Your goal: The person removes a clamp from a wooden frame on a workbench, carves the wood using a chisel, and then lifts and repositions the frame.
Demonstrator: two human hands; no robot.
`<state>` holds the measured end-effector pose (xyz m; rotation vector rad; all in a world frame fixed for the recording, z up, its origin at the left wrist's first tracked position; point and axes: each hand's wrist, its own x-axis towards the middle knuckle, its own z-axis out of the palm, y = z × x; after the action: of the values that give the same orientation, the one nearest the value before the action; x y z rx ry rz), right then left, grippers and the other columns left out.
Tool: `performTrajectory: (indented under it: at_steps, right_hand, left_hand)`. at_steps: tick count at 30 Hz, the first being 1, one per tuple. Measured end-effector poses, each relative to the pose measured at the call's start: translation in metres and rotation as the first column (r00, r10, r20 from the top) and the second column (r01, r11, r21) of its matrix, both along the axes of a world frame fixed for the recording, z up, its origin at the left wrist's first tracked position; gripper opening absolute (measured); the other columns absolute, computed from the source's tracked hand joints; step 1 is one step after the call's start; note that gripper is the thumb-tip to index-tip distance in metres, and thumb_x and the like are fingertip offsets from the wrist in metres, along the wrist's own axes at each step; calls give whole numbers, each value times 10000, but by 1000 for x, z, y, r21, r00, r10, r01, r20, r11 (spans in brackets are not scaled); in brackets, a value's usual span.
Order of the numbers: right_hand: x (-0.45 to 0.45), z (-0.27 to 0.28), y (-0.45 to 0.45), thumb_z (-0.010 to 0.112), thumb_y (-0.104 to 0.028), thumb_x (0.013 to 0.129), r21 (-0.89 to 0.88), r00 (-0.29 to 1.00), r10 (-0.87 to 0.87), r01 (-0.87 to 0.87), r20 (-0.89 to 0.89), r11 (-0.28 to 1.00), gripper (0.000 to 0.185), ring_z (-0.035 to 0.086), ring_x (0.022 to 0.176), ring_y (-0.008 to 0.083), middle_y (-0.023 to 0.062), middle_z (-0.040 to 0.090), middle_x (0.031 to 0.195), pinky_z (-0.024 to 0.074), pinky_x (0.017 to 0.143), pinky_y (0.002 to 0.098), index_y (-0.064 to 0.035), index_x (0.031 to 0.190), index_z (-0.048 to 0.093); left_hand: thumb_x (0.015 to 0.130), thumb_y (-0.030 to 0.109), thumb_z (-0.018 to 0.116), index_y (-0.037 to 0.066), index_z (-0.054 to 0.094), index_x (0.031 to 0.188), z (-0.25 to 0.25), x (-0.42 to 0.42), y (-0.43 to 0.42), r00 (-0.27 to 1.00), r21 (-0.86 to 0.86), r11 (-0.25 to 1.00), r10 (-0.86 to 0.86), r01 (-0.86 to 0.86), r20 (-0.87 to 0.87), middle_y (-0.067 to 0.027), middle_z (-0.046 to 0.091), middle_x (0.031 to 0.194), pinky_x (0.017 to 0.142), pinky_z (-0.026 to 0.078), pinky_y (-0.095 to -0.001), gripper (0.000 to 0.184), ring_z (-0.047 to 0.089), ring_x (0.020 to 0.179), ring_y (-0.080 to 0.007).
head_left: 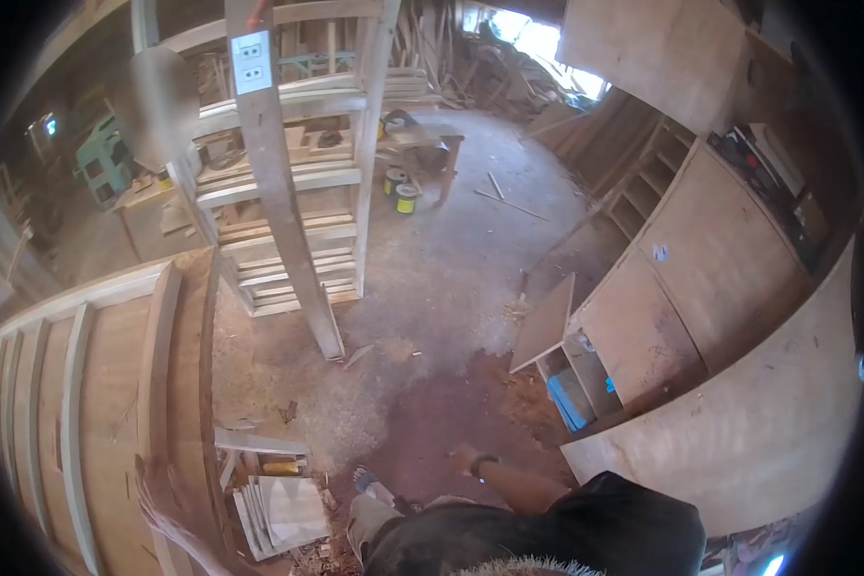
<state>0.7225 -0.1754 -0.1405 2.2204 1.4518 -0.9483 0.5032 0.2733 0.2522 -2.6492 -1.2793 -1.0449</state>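
Beneath left grip [166, 501], ribbed panel [110, 384]

The left hand [168, 494], fingers spread, seems to rest on a rail of the ribbed wooden panel [110, 384] — blur there leaves the contact uncertain. The right hand [465, 459], a dark band [483, 465] at its wrist, hangs over the reddish floor [427, 413]. Between panel and foot [363, 477] lie stacked wood offcuts [293, 511]. Ahead, a post [283, 206] with a socket plate [252, 62] leans before a slatted wooden rack [331, 180]; yellow-labelled cans [406, 199] stand beyond — near a low table [422, 134].
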Motion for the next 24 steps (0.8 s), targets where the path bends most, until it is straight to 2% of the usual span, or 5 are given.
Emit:
performTrajectory:
  at_steps: [4,7,9,21,24]
  right_hand:
    - [89,-42,16,634,-273,868,284,921,-390,378,-16,881,387,655,1119,347,148,685,1244,548,842,487,-152,1231,692]
    - [158,88,48,637,-272,992,235,140,-672,971,-727,-51,337,645,851,143,44,706,1029,533,637,327,-78,1266,663]
    - [202,166,68,654,-253,975,318,88,-573,894,-815,-316,503,663,895,174,82,707,1121,548,685,335,-34,1422,579]
    - [353,463,51,656,-204,974,400,487,-70,617,-870,-677,681,671,1014,217,125,644,1240,564,844,375,-3,1550,355]
    - [381,517,19,649,-211,972,366,591,50,563,-805,-741,735,645,1114,253,148,612,1316,551,912,415,-1,1577,287]
  left_hand:
    - [1041,297,551,4,653,1276,-11,31,38,973,-13,987,-158,163,168,-213,591,1414,1093,411,-487,389,525,1354,-337]
    - [1049,308,542,-1,649,1290,-19,66,64,882,20,942,-320,334,347,-219,573,1447,1108,406,-492,406,525,1361,-344]
    - [1053,308,538,-9,647,1287,-34,79,89,872,63,933,-354,354,338,-215,578,1441,1096,418,-485,409,540,1341,-343]
    - [1007,90,645,-17,672,1216,-82,227,26,565,120,685,-676,718,473,-174,712,1154,892,584,-395,237,694,1023,-298]
    - [1056,249,542,-45,666,1169,-119,262,-18,706,-571,438,-568,694,422,-152,682,1113,887,514,-388,339,641,1016,-256]
